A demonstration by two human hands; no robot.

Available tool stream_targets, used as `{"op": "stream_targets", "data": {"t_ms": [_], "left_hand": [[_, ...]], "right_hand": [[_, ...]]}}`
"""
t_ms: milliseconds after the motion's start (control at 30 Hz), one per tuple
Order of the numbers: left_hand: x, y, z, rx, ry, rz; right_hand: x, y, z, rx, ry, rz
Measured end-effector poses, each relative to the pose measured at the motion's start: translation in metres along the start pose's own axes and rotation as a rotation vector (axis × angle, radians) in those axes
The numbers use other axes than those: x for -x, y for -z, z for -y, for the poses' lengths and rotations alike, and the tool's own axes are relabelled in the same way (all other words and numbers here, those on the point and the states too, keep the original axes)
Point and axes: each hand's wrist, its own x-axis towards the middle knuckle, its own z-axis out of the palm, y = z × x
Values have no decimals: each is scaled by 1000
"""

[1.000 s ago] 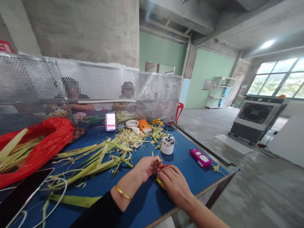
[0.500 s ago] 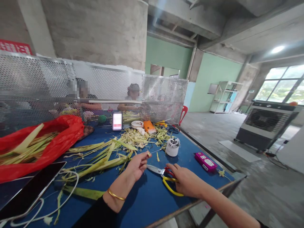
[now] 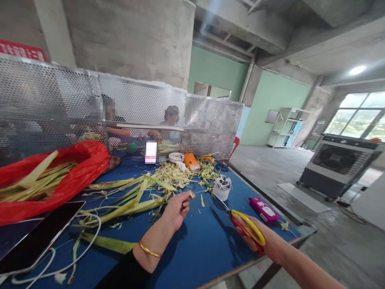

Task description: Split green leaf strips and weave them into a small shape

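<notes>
My left hand (image 3: 178, 209), with a gold bangle at the wrist, pinches a small pale piece (image 3: 192, 195) over the blue table. A thin thread runs from it towards a white spool holder (image 3: 221, 188). In my right hand (image 3: 255, 237) are scissors (image 3: 245, 226) with red and yellow handles, raised off the table. Their blades point forward and left, close to the spool holder. Long green-yellow husk strips (image 3: 129, 208) lie left of my left hand, and a heap of short trimmed pieces (image 3: 171, 173) is beyond it.
A red plastic bag (image 3: 93, 154) of husks and a dark tablet (image 3: 39, 237) with a white cable are on the left. A purple box (image 3: 264, 210) lies right. A lit phone (image 3: 150, 152) stands before a perforated metal screen (image 3: 144, 102), with two people behind it.
My right hand has picked the scissors up from the table and turned them, moving right, blades now by the spool holder. My left hand keeps its pinch. The view has shifted slightly.
</notes>
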Motion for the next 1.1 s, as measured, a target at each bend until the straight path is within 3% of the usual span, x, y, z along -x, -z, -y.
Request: {"op": "stream_targets", "data": {"t_ms": [467,700,900,1000,1100], "left_hand": [[7,-3,-3,-40,-10,51],[8,-3,-1,-34,-6,27],[15,-5,-9,-14,24,30],[27,-5,-21,-17,29,36],[42,-1,-33,-21,2,32]], "right_hand": [[-44,-28,28,20,-24,-3],[-62,-31,20,35,112,-67],[-60,-27,8,159,220,-110],[-48,-25,-3,389,321,-106],[-30,-25,-15,934,552,-162]]}}
